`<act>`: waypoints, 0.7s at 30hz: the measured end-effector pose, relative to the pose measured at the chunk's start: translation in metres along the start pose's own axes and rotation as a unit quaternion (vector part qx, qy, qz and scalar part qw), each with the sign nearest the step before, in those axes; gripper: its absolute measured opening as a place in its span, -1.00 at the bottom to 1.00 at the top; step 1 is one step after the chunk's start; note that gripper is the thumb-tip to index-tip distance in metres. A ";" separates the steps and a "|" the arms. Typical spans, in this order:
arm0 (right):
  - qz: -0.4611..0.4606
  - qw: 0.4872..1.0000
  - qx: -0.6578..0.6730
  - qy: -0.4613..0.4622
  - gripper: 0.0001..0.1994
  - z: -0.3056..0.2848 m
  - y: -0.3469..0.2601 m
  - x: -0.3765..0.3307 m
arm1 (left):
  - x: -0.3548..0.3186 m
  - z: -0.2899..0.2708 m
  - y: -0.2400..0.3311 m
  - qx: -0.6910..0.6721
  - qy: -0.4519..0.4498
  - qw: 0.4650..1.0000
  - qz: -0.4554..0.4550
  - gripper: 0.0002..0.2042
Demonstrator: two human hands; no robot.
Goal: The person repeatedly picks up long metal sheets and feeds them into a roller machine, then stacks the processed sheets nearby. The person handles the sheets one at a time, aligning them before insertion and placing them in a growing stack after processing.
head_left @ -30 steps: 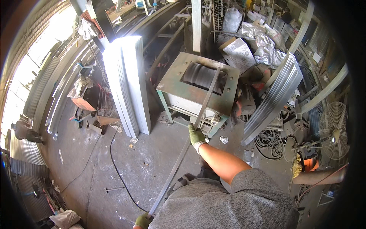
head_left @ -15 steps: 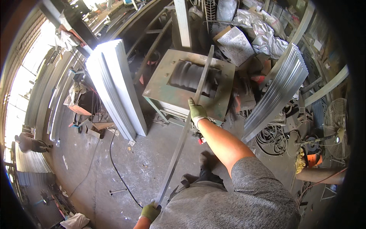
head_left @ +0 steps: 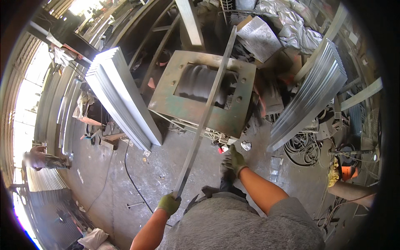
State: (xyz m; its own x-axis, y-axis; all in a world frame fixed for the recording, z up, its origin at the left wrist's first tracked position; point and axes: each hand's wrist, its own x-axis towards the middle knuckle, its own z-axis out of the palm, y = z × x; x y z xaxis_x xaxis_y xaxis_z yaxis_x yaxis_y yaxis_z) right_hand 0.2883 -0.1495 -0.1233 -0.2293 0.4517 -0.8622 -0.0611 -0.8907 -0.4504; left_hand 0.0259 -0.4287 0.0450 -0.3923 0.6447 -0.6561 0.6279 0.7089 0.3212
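Long flat grey metal strip (head_left: 207, 108) across green roller machine (head_left: 203, 98), left hand (head_left: 168, 203) clamped on its near end, right hand (head_left: 234, 159) loose, off strip

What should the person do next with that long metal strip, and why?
Probably bring the right hand onto the long metal strip again. Only the left hand grips its near end, while the strip lies across the rollers of the green machine; the right hand is off it, so one hand alone steers it.

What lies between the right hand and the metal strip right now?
Only bare concrete floor separates the right hand from the metal strip, as the head view shows.
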 end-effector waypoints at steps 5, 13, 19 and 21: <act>-0.001 0.977 -0.151 0.150 -0.30 -0.139 0.053 0.044 | 0.086 -0.011 0.072 0.084 -0.014 0.996 0.026 -0.61; -0.052 0.861 -0.422 0.278 -0.34 -0.281 0.104 0.077 | 0.223 -0.050 0.211 0.107 0.022 0.990 0.088 -0.53; -0.022 0.893 -0.373 0.251 -0.37 -0.273 0.122 0.048 | 0.280 -0.083 0.314 0.152 0.037 0.983 0.092 -0.63; -0.085 0.882 -0.422 0.193 -0.39 -0.264 0.120 0.030 | 0.307 -0.092 0.335 0.241 0.044 0.959 0.141 -0.66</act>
State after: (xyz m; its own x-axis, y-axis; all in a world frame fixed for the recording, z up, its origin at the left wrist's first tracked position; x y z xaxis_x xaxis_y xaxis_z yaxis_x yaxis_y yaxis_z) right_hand 0.5303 -0.2295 -0.2641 0.0705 0.7037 -0.7070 0.7195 -0.5268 -0.4526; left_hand 0.0540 0.0334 0.0141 -0.2033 0.8282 -0.5223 0.9469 0.3020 0.1103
